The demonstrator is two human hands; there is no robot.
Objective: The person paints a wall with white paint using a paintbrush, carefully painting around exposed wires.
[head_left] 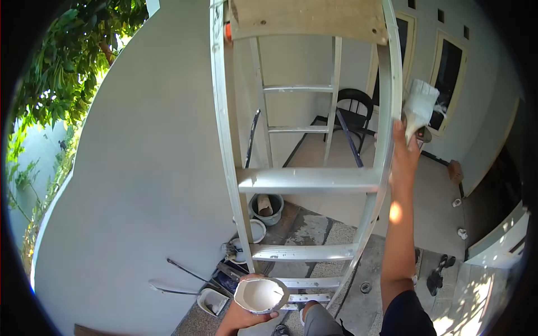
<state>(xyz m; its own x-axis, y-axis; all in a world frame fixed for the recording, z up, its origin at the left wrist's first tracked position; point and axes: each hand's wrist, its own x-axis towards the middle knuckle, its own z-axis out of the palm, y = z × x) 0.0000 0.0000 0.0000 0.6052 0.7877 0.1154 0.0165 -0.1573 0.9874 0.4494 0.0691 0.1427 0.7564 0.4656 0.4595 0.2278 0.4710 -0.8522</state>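
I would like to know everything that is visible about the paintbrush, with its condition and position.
The paintbrush has a broad head coated in white, apparently paint, and a pale, tapering handle, possibly wooden. It points upward, leaning slightly right, beside the right side of the ladder. The right hand holds the handle, hiding its lower end.

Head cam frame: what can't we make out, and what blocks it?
- Head view: underside of the round container with a white interior, hidden by its own wall and the left grip.
- Head view: lower handle end of the white-coated paintbrush, hidden by the right grip.
- Head view: top of the silver metal ladder, cut off by the upper edge.
- Head view: small whitish object on the right floor, too small to identify.
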